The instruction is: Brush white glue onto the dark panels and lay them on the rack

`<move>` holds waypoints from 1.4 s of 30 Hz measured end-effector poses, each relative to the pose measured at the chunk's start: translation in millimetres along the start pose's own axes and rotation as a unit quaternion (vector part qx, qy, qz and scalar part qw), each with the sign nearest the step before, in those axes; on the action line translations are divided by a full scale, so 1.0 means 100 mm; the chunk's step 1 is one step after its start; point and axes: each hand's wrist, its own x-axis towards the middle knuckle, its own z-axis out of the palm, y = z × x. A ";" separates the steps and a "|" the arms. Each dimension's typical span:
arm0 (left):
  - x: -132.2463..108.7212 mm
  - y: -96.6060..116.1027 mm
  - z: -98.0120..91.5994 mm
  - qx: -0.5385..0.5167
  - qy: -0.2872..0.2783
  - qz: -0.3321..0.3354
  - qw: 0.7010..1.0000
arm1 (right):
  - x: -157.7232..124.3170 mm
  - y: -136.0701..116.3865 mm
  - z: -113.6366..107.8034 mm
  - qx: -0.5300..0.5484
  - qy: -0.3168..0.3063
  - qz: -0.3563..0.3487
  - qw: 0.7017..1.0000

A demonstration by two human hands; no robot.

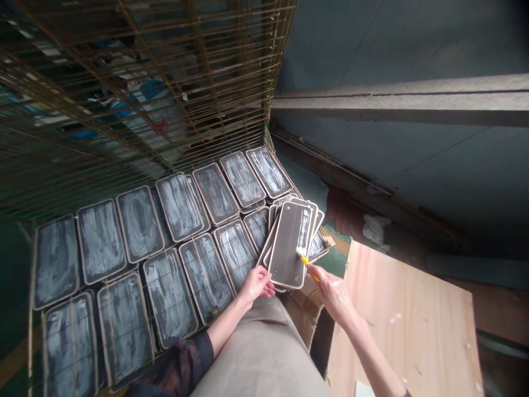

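A stack of dark, round-cornered panels with pale edges lies in front of me, and its top panel (pixel 285 242) carries one streak of white paste along its right side. My left hand (pixel 257 284) pinches the near left corner of the stack. In my right hand (pixel 334 292) is a brush with a yellow handle (pixel 311 267), closed in my fingers. Its bristles touch the top panel at the lower end of the white streak. Small holes show near the panel's corners.
Left of the stack, two rows of similar panels (pixel 181 207) smeared with white rest on a wire rack (pixel 30 342). Wire shelving (pixel 198 66) rises behind them. A plywood board (pixel 409 320) lies at the right. Beyond it, a pale beam (pixel 397 99) crosses the grey wall.
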 end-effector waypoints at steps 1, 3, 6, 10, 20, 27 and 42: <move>0.00 0.00 0.00 0.001 -0.001 0.001 1.000 | -0.07 -0.05 0.00 0.001 -0.017 0.008 1.000; 0.00 -0.01 -0.01 0.002 -0.004 0.002 1.000 | -0.18 -0.13 -0.03 0.011 -0.050 0.027 0.998; -0.02 0.00 0.00 -0.004 -0.007 0.005 1.000 | -0.27 -0.24 -0.14 0.053 -0.096 0.048 0.993; -0.04 0.01 0.00 -0.014 -0.003 0.019 1.000 | -0.30 -0.31 -0.28 0.119 -0.139 0.075 0.980; 0.05 -0.05 -0.02 0.005 -0.003 0.045 0.999 | 0.39 0.19 -0.12 0.220 -0.034 0.071 0.972; 0.07 -0.02 -0.02 0.004 -0.006 0.046 0.999 | 0.95 0.49 -0.09 0.088 0.136 0.039 0.986; 0.09 -0.04 -0.02 0.015 0.001 0.059 0.998 | 0.56 0.11 -0.04 0.051 -0.008 -0.021 0.998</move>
